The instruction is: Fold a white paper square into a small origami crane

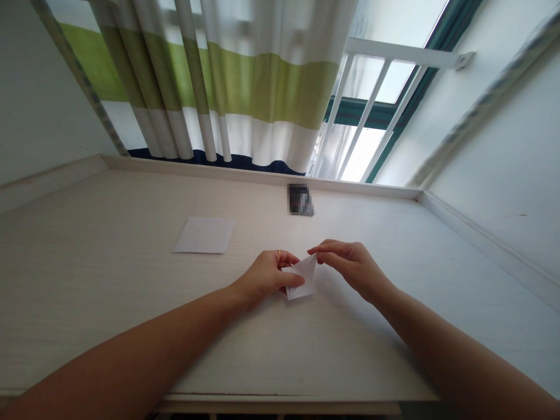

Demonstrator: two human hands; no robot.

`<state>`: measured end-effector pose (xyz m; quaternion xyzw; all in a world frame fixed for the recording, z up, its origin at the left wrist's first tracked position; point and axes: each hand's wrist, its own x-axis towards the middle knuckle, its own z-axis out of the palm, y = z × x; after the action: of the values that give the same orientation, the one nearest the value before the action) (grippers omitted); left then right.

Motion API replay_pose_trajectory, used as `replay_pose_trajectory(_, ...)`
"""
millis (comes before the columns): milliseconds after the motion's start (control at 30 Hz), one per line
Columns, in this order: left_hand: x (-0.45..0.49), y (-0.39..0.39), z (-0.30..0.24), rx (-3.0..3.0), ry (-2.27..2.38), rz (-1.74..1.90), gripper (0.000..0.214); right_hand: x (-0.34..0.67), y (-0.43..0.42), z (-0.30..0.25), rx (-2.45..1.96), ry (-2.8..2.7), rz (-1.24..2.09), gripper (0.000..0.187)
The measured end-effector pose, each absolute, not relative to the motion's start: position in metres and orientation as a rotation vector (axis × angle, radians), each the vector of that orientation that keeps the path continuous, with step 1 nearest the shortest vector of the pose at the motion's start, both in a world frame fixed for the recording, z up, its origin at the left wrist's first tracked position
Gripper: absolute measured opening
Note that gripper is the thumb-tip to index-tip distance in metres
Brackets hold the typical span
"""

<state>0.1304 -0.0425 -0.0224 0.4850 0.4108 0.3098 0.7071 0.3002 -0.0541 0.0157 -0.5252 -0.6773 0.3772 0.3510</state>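
A small white sheet of folded paper [303, 277] is held between my two hands above the middle of the table. My left hand [271, 274], with a gold ring on one finger, grips its left side, thumb on top and fingers behind. At the paper's raised upper right corner, my right hand [345, 259] pinches the tip between thumb and fingers. Several creases and a pointed flap show on the paper. Its back layers are hidden behind the left thumb and fingers.
A stack or sheet of white paper [204, 235] lies flat at the left on the pale wooden table [131, 291]. Near the back edge lies a dark pixelated item [300, 200]. Behind are a striped curtain [271, 87] and a white railing [365, 111].
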Motion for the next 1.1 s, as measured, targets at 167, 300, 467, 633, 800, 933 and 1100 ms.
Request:
replay_pose_trajectory(167, 0.130, -0.042, -0.022, 1.087, 0.915, 0.679, 0.027, 0.298, -0.055, 0.018, -1.406, -1.754, 0.962, 0.019)
replay_pose_trajectory(300, 0.130, -0.041, -0.022, 1.089, 0.925, 0.675, 0.028, 0.297, -0.055, 0.020, -1.446, -1.681, 0.958, 0.019)
replay_pose_trajectory(467, 0.130, -0.041, -0.022, 1.085, 0.937, 0.667, 0.027, 0.300, -0.053, 0.020, -1.395, -1.618, 0.954, 0.022)
replay_pose_trajectory(633, 0.130, -0.042, -0.023, 1.107, 0.928, 0.698, 0.026, 0.294, -0.055, 0.016, -1.441, -1.671, 1.019, 0.025)
replay_pose_trajectory(800, 0.132, -0.042, -0.024, 1.159, 0.914, 0.695, 0.025, 0.287, -0.057, 0.009, -1.532, -1.705, 1.010, 0.022)
replay_pose_trajectory(933, 0.133, -0.043, -0.026, 1.172, 0.907, 0.713, 0.025, 0.288, -0.055, 0.006, -1.545, -1.713, 0.984, 0.022)
replay_pose_trajectory(1100, 0.132, -0.042, -0.029, 1.186, 0.937, 0.713, 0.027, 0.292, -0.054, 0.009, -1.571, -1.758, 0.988, 0.022)
